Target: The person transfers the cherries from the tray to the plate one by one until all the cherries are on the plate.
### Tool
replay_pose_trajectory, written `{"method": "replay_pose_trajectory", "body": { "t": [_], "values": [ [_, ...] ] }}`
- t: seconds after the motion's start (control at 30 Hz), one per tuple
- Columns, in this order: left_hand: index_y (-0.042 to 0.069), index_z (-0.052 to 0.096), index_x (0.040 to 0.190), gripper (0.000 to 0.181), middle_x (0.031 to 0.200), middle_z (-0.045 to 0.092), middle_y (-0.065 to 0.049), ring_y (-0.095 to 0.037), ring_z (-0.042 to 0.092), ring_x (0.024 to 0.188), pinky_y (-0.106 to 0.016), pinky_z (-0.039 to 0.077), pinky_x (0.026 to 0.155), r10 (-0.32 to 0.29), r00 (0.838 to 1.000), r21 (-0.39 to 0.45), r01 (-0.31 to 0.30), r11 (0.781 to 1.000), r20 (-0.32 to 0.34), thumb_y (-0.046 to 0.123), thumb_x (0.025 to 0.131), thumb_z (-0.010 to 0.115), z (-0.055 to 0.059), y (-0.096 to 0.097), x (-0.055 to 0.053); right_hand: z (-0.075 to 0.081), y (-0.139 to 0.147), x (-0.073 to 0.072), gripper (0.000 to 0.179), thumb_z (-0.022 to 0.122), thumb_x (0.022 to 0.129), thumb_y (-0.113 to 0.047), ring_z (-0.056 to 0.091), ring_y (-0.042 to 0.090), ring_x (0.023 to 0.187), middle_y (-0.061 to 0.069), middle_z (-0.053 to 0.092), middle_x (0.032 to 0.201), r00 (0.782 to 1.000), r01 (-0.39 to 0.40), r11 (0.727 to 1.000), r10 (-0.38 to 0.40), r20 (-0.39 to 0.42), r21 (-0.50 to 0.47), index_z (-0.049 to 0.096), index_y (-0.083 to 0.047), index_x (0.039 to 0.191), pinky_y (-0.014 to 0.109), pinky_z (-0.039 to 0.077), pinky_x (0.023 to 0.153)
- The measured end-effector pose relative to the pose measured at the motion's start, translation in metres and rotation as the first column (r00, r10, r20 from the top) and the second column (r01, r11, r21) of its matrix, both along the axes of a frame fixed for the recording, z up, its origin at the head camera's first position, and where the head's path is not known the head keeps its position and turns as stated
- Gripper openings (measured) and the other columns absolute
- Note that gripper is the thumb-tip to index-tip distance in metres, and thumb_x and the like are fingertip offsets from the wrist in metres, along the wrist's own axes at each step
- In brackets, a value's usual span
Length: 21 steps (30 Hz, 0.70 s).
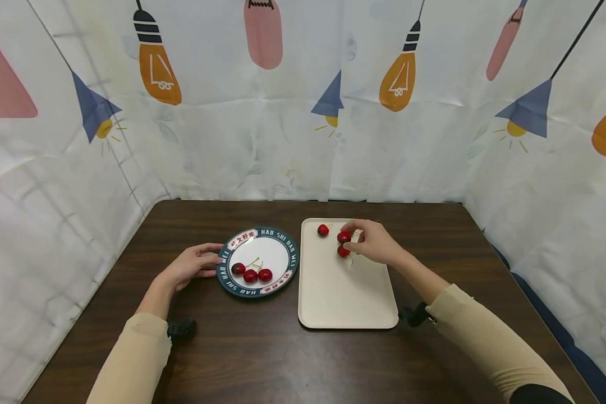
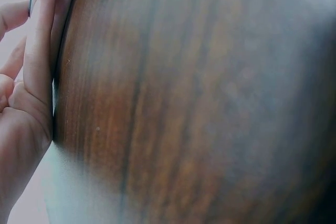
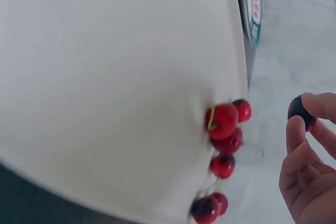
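My right hand (image 1: 376, 244) is over the far part of the cream tray (image 1: 348, 303), pinching a dark red cherry (image 3: 298, 112) between thumb and fingertips. Several red cherries (image 3: 222, 166) with stems lie on the tray in the right wrist view; the hand hides some of them from the head view. One cherry (image 1: 323, 230) sits apart near the tray's far left corner. To the left, a white plate (image 1: 267, 247) with a dark teal lettered rim bears three cherries (image 1: 250, 275). My left hand (image 1: 194, 266) holds the plate's left rim, fingers partly beneath it in the left wrist view.
Plate and tray stand side by side on a dark brown wooden table (image 1: 262, 359), a narrow gap between them. A pale curtain (image 1: 283, 146) printed with lamps and bulbs hangs behind the table and along both sides.
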<state>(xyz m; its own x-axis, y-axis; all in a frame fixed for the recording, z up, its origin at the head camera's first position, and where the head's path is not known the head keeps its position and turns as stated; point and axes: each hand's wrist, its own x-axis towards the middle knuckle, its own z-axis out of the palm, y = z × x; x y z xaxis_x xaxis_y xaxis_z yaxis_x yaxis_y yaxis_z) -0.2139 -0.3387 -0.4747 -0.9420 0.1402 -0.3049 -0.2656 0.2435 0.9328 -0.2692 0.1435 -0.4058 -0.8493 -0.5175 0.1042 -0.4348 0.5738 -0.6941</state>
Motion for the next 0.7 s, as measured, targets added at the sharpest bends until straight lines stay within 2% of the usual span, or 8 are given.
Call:
{"method": "replay_pose_trajectory", "body": {
  "t": [0.2, 0.43, 0.7],
  "values": [
    [0.001, 0.04, 0.155, 0.06, 0.141, 0.051, -0.024, -0.017, 0.065, 0.103, -0.033, 0.058, 0.09, 0.008, 1.0, -0.01, -0.008, 1.0, -0.002, 0.02, 0.103, 0.065, 0.001, 0.003, 0.001, -0.002, -0.016, 0.002, 0.029, 0.078, 0.091, -0.013, 0.06, 0.022, 0.069, 0.006, 0.068, 0.104, 0.998, -0.054, 0.998, 0.055, 0.031, -0.043, 0.069, -0.011, 0.118, 0.034, 0.052, 0.062],
    [0.001, 0.039, 0.155, 0.061, 0.141, 0.05, -0.024, -0.017, 0.065, 0.103, -0.033, 0.058, 0.09, 0.01, 1.0, -0.011, -0.01, 1.0, 0.0, 0.02, 0.103, 0.064, 0.004, 0.003, 0.002, -0.008, -0.038, 0.005, 0.033, 0.081, 0.088, -0.016, 0.055, 0.019, 0.062, 0.002, 0.069, 0.112, 0.997, -0.077, 0.997, 0.077, 0.013, 0.009, 0.071, -0.013, 0.12, 0.031, 0.051, 0.058],
    [0.0, 0.037, 0.157, 0.062, 0.142, 0.049, -0.024, -0.016, 0.065, 0.102, -0.032, 0.059, 0.088, 0.008, 1.0, -0.008, -0.008, 1.0, 0.005, 0.019, 0.104, 0.063, 0.002, 0.003, 0.0, -0.014, -0.06, 0.01, 0.034, 0.082, 0.087, -0.017, 0.058, 0.02, 0.071, -0.001, 0.069, 0.112, 0.99, -0.128, 0.992, 0.127, 0.056, 0.016, 0.07, -0.014, 0.119, 0.031, 0.054, 0.063]
  ]
}}
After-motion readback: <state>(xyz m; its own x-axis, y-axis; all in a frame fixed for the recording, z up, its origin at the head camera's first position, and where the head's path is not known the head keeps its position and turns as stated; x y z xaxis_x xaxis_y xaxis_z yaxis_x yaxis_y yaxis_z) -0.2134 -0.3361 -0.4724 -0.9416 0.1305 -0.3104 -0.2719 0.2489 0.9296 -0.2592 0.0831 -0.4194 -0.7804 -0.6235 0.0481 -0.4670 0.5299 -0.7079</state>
